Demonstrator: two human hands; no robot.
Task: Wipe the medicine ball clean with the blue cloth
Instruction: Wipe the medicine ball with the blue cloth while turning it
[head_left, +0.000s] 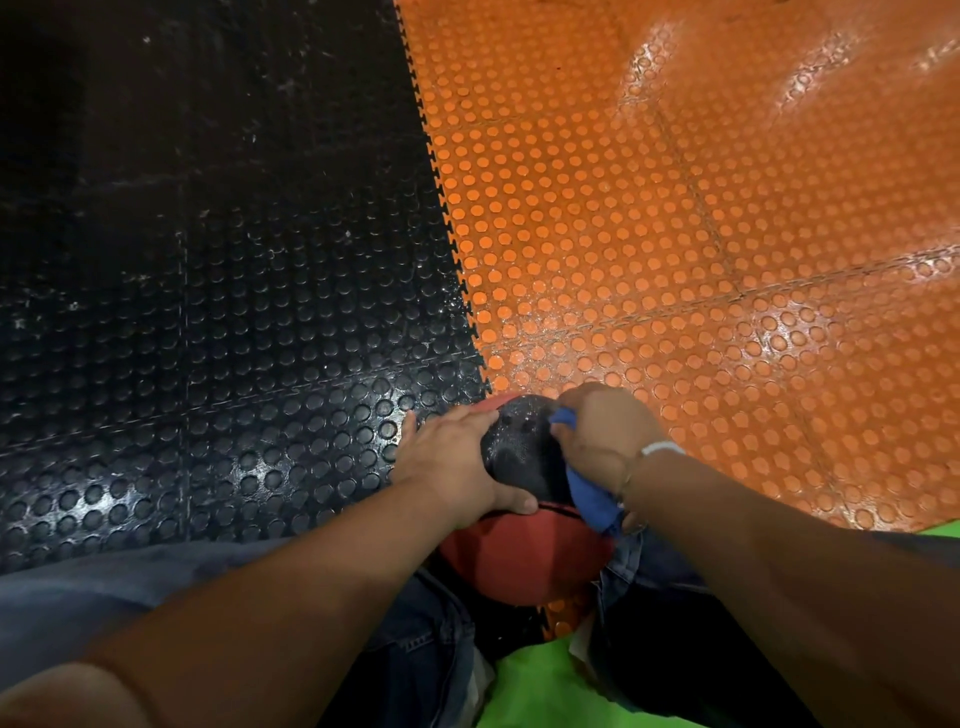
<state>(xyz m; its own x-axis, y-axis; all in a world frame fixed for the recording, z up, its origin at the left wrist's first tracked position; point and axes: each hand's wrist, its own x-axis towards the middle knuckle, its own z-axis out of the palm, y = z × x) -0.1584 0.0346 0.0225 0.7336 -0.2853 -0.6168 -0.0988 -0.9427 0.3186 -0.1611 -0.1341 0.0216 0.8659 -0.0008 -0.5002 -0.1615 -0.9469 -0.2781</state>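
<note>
A red and black medicine ball (524, 551) rests between my knees on the floor, low in the middle of the view. My left hand (452, 462) lies flat on its upper left side, fingers spread, thumb hooked over the front, steadying it. My right hand (602, 436) is closed around a bunched blue cloth (592, 499) and presses it against the ball's right side. The black panel (519, 447) on top of the ball looks wet and shiny. The cloth is mostly hidden under my palm.
The floor is studded rubber tile, black (208, 312) on the left and orange (701, 260) on the right, joined by a toothed seam. My legs in dark jeans (426, 639) flank the ball. A bright green surface (535, 691) shows at the bottom.
</note>
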